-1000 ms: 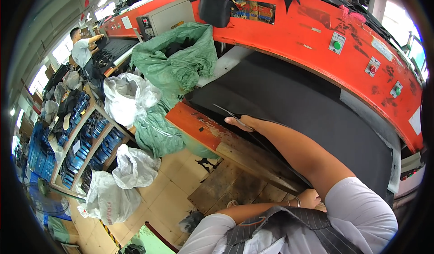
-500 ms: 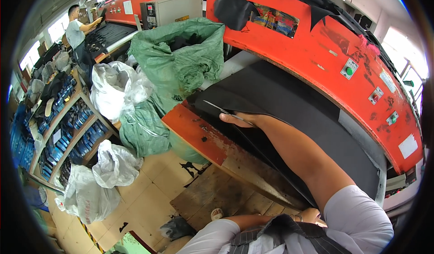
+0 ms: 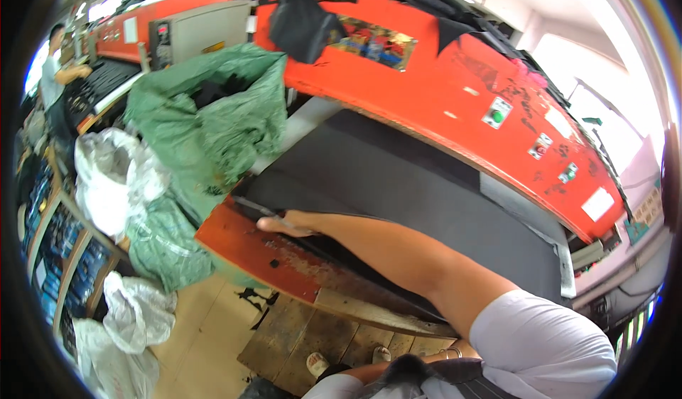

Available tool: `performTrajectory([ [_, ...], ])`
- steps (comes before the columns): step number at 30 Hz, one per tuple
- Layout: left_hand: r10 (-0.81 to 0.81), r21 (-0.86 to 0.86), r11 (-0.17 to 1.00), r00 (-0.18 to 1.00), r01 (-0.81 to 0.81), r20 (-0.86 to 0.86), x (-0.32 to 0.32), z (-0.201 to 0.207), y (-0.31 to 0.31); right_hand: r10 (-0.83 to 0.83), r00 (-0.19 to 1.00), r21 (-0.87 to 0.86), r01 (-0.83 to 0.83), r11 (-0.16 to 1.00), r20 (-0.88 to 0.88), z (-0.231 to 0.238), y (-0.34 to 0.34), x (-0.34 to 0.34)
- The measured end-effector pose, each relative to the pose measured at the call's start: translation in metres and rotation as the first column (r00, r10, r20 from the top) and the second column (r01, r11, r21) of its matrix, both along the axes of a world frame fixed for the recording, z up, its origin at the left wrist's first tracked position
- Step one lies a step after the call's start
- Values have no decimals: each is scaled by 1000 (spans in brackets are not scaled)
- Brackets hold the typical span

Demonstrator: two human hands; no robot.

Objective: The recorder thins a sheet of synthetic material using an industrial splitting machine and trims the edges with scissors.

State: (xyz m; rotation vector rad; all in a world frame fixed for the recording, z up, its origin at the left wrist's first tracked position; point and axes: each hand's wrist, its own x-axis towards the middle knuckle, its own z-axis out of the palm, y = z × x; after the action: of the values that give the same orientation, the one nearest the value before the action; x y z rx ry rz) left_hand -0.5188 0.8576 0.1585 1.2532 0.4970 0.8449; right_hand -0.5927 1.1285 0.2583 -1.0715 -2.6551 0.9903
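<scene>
My right hand (image 3: pixel 290 223) is closed around a long thin metal blade (image 3: pixel 257 206), whose tip points left. Hand and blade are by the near left corner of a wide black sheet (image 3: pixel 383 168), which lies flat on the bed of a red machine. My right forearm crosses over the sheet's near edge. Low in the picture, my left hand (image 3: pixel 463 348) is near the wooden front edge of the bed, a bracelet on its wrist. The right sleeve and arm hide most of it, so its fingers do not show.
The red machine housing (image 3: pixel 426 79) with push buttons spans the far side. Left of the bed stand a large green sack (image 3: pixel 213 129) and white sacks (image 3: pixel 114 179). Shelves of blue items (image 3: pixel 67 257) line the left. Another person (image 3: pixel 53 79) works far left.
The view has swung right, so the surroundings sit further left. My right hand, still holding the blade, has shifted closer to the sheet's left end. More of my left hand is now covered.
</scene>
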Motion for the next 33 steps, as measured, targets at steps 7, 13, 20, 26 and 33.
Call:
performTrajectory([
  [7,-328,60,941,940,334,-94,28,26,64,-185,934,-19,188,982,-307,-53,1,-38],
  [13,-477,10,864,826,503,-302,56,57,98,-140,990,19,140,990,11,58,-64,-1],
  [20,-556,-161,808,644,566,-526,106,86,105,607,530,-205,-629,750,592,191,-172,124],
  [26,-499,-338,867,611,367,-615,157,94,83,-335,942,420,303,856,3,294,-163,389],
  [33,-374,-673,706,690,-222,-620,156,88,-46,-548,579,574,793,204,-604,407,-108,703],
])
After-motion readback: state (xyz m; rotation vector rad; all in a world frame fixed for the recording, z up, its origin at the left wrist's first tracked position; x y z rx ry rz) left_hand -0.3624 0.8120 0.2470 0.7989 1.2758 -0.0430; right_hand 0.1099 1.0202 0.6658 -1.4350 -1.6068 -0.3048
